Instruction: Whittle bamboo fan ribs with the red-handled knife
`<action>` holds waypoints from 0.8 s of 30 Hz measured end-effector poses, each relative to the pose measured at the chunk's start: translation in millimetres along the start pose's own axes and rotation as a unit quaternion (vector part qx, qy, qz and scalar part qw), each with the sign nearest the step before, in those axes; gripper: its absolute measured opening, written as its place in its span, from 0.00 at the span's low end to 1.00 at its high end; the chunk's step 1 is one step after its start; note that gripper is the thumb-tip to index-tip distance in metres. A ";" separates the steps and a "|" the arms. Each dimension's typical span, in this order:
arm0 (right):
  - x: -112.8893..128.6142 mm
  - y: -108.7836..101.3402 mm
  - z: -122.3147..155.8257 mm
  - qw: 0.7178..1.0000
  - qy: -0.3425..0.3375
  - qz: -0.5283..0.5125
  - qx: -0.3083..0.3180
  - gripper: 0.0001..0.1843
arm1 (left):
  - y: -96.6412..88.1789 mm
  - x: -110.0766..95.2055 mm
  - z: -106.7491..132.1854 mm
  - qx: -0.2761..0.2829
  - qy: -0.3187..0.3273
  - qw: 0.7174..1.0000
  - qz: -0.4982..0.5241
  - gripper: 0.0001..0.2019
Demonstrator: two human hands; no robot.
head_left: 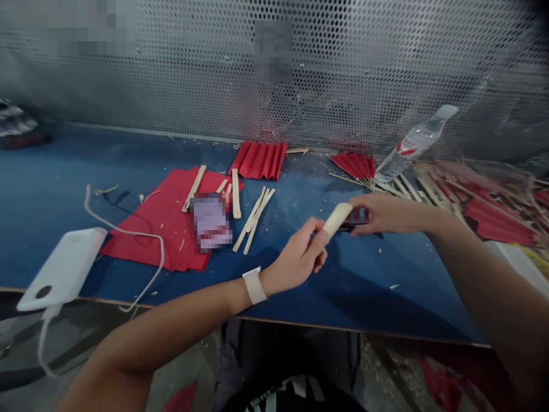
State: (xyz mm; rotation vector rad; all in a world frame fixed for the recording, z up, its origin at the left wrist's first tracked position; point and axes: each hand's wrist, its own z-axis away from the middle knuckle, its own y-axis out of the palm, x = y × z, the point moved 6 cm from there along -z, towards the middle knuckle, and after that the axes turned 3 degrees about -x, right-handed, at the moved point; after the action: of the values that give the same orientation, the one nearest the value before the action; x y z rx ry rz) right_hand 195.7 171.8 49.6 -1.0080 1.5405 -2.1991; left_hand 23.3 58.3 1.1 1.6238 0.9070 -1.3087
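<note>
My left hand (295, 260), with a pale band on its wrist, is closed around a pale, smooth bamboo strip (338, 218). The strip tilts up and to the right, its far end near my right fingers. My right hand (377, 213) has its thumb and fingers curled about a dark, flat object (359, 215) at the table surface; its exact kind is partly hidden. Left of my left hand, several thin bamboo sticks (254, 220) lie crossed. Beyond them, thicker bamboo strips (236, 193) rest by red paper sheets (150, 229).
A pleated red paper (259, 160) and a small red fan (354, 166) lie near the perforated metal panel (193, 74). A water bottle (416, 143) leans at right beside scattered sticks and red scraps. A white power bank (64, 269) with a cable overhangs the blue table's (300, 309) front edge.
</note>
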 end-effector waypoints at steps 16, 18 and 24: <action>-58.7 18.9 29.1 0.985 0.052 0.030 -0.161 0.17 | -19.1 -6.7 -19.9 -0.076 -0.054 0.992 -0.086 0.09; -58.1 15.2 30.2 0.974 0.102 -0.027 -0.202 0.18 | -20.4 -7.6 -27.6 -0.092 -0.045 0.991 -0.085 0.09; -25.7 6.7 24.1 0.907 0.106 -0.124 -0.389 0.19 | -28.6 10.1 -46.0 -0.124 -0.074 0.989 0.019 0.06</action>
State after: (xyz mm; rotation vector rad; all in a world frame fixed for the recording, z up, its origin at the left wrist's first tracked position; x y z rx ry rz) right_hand 229.4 166.8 38.3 -1.2438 2.6329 -1.8839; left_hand 16.4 112.1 -8.9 1.3274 0.9048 -1.2202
